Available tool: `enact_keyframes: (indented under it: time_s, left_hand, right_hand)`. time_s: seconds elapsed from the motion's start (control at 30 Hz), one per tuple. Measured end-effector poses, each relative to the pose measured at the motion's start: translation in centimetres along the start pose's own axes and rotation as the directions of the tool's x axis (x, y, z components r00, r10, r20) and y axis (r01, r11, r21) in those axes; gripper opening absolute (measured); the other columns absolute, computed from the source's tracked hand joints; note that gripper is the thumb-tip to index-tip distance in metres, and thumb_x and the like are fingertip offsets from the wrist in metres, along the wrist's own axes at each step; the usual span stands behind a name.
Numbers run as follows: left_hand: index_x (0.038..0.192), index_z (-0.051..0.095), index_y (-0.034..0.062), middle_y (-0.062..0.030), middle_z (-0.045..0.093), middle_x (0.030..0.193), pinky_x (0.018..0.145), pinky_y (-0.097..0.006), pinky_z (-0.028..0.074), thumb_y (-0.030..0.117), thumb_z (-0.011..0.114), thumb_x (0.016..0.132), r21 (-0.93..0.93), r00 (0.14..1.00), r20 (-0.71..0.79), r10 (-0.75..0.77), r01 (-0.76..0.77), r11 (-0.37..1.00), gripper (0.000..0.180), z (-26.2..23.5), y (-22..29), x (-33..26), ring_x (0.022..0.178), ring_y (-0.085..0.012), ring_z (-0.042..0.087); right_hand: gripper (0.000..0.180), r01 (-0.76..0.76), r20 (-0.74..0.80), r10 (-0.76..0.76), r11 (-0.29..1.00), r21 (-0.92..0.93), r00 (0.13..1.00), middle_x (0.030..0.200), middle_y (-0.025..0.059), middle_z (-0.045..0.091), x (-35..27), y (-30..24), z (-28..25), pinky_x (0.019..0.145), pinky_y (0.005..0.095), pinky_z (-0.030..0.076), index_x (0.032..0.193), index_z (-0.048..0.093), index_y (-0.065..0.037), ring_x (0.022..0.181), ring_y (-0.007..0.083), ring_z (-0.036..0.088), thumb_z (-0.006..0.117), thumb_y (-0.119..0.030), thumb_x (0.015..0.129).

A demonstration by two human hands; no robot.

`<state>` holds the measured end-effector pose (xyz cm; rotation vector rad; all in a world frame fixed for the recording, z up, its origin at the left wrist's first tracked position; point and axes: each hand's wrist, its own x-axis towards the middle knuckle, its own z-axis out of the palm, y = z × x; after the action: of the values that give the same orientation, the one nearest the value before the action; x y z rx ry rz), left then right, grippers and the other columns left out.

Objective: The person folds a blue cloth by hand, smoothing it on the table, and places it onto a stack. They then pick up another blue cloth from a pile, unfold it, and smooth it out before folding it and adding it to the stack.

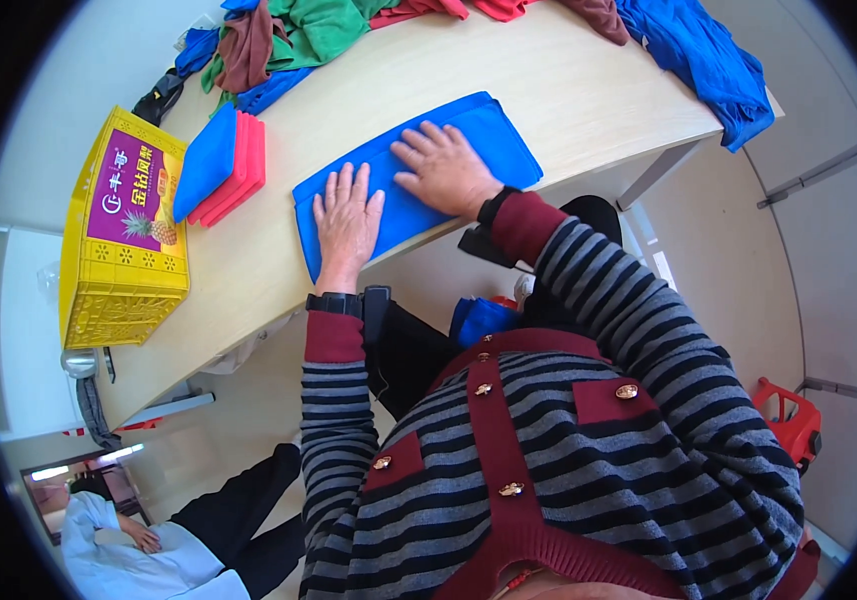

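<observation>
A blue cloth [404, 222], folded into a long flat strip, lies along the near edge of the table. My left hand [349, 212] rests flat on its left part with the fingers stretched out. On its middle lies my right hand [446, 170], palm down, fingers spread. Neither hand grips anything. To the left of the cloth stands a small stack of folded cloths, a blue one [207, 165] leaning against several red ones [245, 168].
A yellow plastic crate [129, 300] with a purple printed panel stands at the table's left. Loose green [324, 30], brown, red and blue cloths [694, 60] are heaped along the far edge. At lower left sits a person in white [139, 545]; a red plastic object [789, 420] is at right.
</observation>
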<state>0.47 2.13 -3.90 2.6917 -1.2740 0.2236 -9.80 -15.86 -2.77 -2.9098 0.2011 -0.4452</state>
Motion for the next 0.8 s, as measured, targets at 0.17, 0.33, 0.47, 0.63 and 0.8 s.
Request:
enact_keyframes:
  time_s: [0.17, 0.33, 0.47, 0.63, 0.8]
  left_hand:
    - [0.155, 0.036, 0.0154, -0.0121, 0.032, 0.162, 0.121, -0.056, 0.016, 0.051, 0.038, 0.104, -0.016, 0.995, -0.028, -0.097, 0.096, 0.995, 0.063, -0.3, -3.1, -0.2, 0.151, -0.0333, 0.023]
    - [0.156, 0.034, 0.0157, -0.0116, 0.029, 0.163, 0.121, -0.057, 0.017, 0.054, 0.036, 0.103, -0.030, 0.979, -0.009, -0.202, 0.202, 0.979, 0.065, -0.3, -4.7, -0.6, 0.151, -0.0330, 0.023]
    - [0.157, 0.032, 0.0156, -0.0117, 0.028, 0.164, 0.120, -0.058, 0.017, 0.055, 0.035, 0.103, -0.051, 0.967, -0.005, -0.254, 0.253, 0.966, 0.066, -0.4, -5.4, -1.1, 0.151, -0.0331, 0.023]
    - [0.157, 0.031, 0.0146, -0.0130, 0.029, 0.163, 0.120, -0.058, 0.016, 0.053, 0.031, 0.105, 0.014, 0.949, -0.012, -0.316, 0.316, 0.949, 0.065, -0.7, -5.4, -1.9, 0.151, -0.0318, 0.024]
    - [0.154, 0.035, 0.0134, -0.0138, 0.033, 0.161, 0.119, -0.060, 0.017, 0.045, 0.041, 0.104, 0.118, 0.954, -0.125, -0.273, 0.288, 0.950, 0.060, -1.5, -4.3, -2.8, 0.149, -0.0327, 0.028]
  right_hand:
    - [0.062, -0.103, 0.029, 0.106, 0.990, -0.100, 0.994, 0.159, 0.0102, 0.037, 0.1, 4.5, -0.9, 0.121, 0.0508, 0.021, 0.151, 0.043, -0.014, 0.148, 0.0328, 0.029, 0.034, -0.054, 0.104]
    - [0.063, -0.189, -0.011, 0.190, 0.970, -0.155, 0.982, 0.158, 0.0106, 0.039, -0.7, 7.1, -1.3, 0.121, 0.0507, 0.022, 0.152, 0.041, -0.014, 0.148, 0.0337, 0.030, 0.034, -0.053, 0.104]
    - [0.062, -0.247, -0.024, 0.246, 0.960, -0.131, 0.969, 0.157, 0.0113, 0.040, -1.8, 8.5, -1.9, 0.121, 0.0505, 0.024, 0.152, 0.041, -0.013, 0.148, 0.0345, 0.030, 0.035, -0.053, 0.104]
    - [0.062, -0.286, -0.016, 0.287, 0.949, -0.130, 0.958, 0.158, 0.0132, 0.037, -3.2, 9.8, -3.0, 0.120, 0.0514, 0.024, 0.152, 0.040, -0.013, 0.147, 0.0351, 0.031, 0.038, -0.051, 0.103]
    - [0.060, -0.352, -0.123, 0.332, 0.908, -0.228, 0.935, 0.155, 0.0163, 0.039, -4.3, 9.5, -4.0, 0.118, 0.0544, 0.027, 0.150, 0.042, -0.011, 0.145, 0.0374, 0.033, 0.047, -0.045, 0.101]
